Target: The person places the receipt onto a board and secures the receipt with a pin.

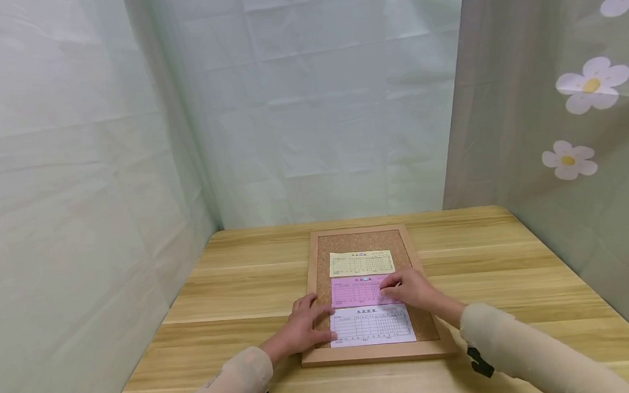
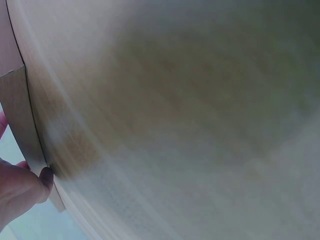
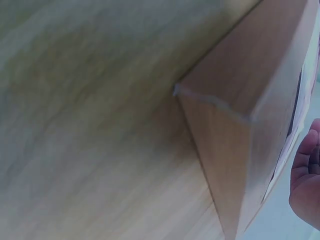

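On a wood-framed cork board lie a yellow form slip, a pink form slip and a white form slip, one below another. My left hand rests at the board's left edge, fingers spread, with thumb and index tips at the white slip's left edge. In the left wrist view its thumb lies along the frame. My right hand is over the pink slip's right part, fingers bent and tips close together; whether something small is between them is hidden. Small pin-like dots show at the tops of the yellow and pink slips.
The board lies on a wooden table. Pale cloth curtains hang behind and at both sides, the right one with printed flowers. A dark strap piece shows under the right sleeve.
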